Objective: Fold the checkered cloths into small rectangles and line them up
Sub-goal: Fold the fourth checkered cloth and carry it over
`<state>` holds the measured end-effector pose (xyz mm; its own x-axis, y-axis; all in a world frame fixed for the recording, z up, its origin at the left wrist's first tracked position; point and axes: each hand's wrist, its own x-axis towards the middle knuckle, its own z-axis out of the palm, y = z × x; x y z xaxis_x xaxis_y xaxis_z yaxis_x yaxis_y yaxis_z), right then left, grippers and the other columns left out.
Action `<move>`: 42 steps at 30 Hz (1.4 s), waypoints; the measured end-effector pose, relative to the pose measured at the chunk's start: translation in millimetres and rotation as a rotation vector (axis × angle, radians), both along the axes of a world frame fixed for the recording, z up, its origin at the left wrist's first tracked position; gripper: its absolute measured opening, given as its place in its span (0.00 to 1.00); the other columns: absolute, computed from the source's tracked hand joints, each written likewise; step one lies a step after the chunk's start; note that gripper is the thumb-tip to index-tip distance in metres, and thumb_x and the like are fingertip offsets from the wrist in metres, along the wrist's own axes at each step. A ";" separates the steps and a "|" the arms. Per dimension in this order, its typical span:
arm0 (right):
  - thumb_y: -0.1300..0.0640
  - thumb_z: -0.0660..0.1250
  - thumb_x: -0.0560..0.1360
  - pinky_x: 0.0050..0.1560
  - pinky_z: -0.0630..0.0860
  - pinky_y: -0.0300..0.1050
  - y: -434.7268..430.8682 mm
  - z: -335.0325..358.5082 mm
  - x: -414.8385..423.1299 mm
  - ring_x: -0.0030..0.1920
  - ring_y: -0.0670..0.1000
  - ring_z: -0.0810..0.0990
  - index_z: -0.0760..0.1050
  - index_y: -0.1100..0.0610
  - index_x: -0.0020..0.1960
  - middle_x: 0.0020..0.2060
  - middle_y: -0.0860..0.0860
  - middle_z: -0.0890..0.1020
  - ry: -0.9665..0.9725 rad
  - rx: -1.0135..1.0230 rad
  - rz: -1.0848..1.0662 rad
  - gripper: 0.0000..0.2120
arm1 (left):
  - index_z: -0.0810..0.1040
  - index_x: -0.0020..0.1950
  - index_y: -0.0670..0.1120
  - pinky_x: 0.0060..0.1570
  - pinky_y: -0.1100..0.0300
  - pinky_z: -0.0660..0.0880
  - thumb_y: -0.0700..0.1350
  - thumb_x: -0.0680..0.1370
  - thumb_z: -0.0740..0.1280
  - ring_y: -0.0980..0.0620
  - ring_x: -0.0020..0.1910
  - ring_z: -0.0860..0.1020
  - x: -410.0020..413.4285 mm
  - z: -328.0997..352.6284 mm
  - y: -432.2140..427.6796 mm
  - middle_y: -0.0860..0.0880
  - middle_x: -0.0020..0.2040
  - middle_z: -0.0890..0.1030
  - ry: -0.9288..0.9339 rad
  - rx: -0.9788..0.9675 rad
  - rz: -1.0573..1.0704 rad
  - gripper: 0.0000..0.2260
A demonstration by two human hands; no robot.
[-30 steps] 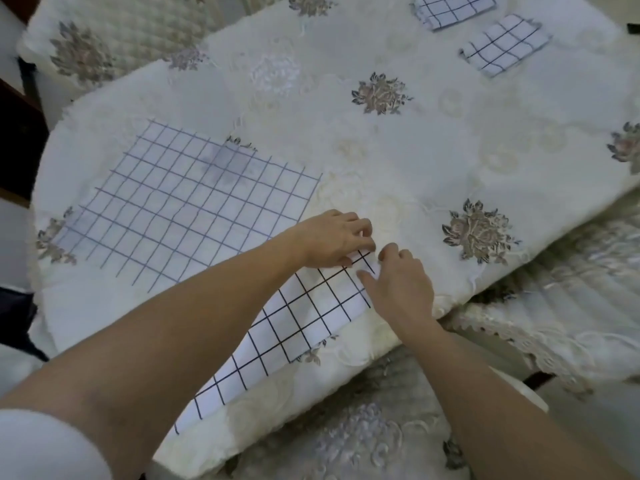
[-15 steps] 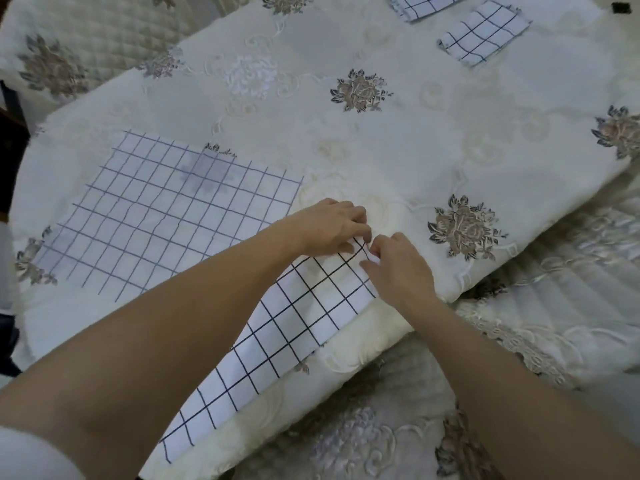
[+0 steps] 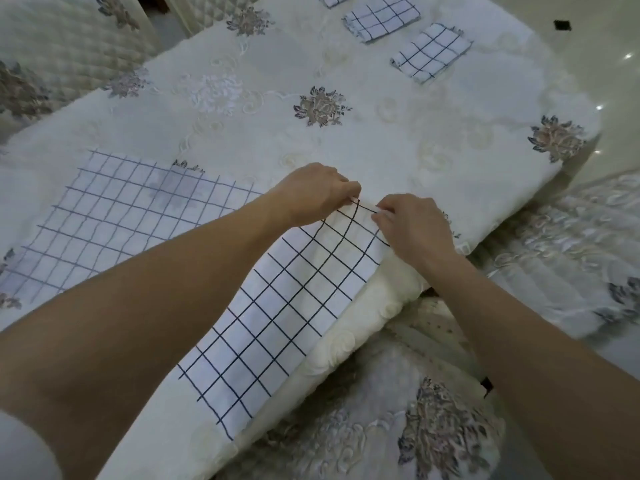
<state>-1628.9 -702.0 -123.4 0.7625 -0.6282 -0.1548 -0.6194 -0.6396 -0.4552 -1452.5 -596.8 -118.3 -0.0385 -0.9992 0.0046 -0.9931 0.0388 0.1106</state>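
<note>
3 folded cloths [image 3: 431, 51] sit lined up at 1 o'clock. Your L hand [image 3: 315, 194] & R hand [image 3: 412, 226] pinch the open cloth [image 3: 284, 299] by its mid-frame corner; it spreads toward 8 o'clock. Most folds prob. left.

No legible text, number, brand or sign appears anywhere. The checkered cloth [image 3: 294, 306] carries only a dark grid on white. The tablecloth [image 3: 415, 150] carries only embroidered flowers and scrolls. A small white tag [image 3: 462, 248] at the tablecloth's near edge is too small to read.
</note>
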 end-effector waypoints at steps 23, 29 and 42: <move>0.56 0.68 0.77 0.34 0.78 0.50 266.7 1.1 -64.7 0.40 0.53 0.80 0.83 0.54 0.48 0.41 0.48 0.84 -0.261 -0.229 0.255 0.05 | 0.84 0.55 0.44 0.45 0.48 0.79 0.44 0.80 0.66 0.45 0.49 0.82 -47.1 6.2 293.2 0.49 0.52 0.85 0.180 -0.226 0.080 0.09; 0.55 0.66 0.77 0.32 0.77 0.49 301.6 -37.5 -73.9 0.39 0.54 0.79 0.82 0.54 0.46 0.40 0.49 0.84 -0.135 -0.223 0.317 0.07 | 0.85 0.53 0.42 0.48 0.49 0.80 0.40 0.77 0.71 0.45 0.49 0.82 -62.9 -35.1 333.1 0.47 0.51 0.86 0.224 -0.239 0.157 0.07; 0.55 0.73 0.72 0.36 0.77 0.43 323.8 -68.6 -79.0 0.44 0.52 0.80 0.84 0.52 0.41 0.41 0.47 0.85 -0.139 -0.326 0.475 0.02 | 0.85 0.48 0.43 0.48 0.53 0.79 0.44 0.78 0.68 0.47 0.48 0.82 -79.2 -87.0 370.5 0.50 0.49 0.86 0.238 -0.259 0.239 0.08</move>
<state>-1707.8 -378.2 -192.0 0.9711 -0.2116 0.1108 -0.1797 -0.9528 -0.2447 -1531.7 -226.4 -205.3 0.2262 -0.9447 0.2374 -0.9255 -0.1324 0.3550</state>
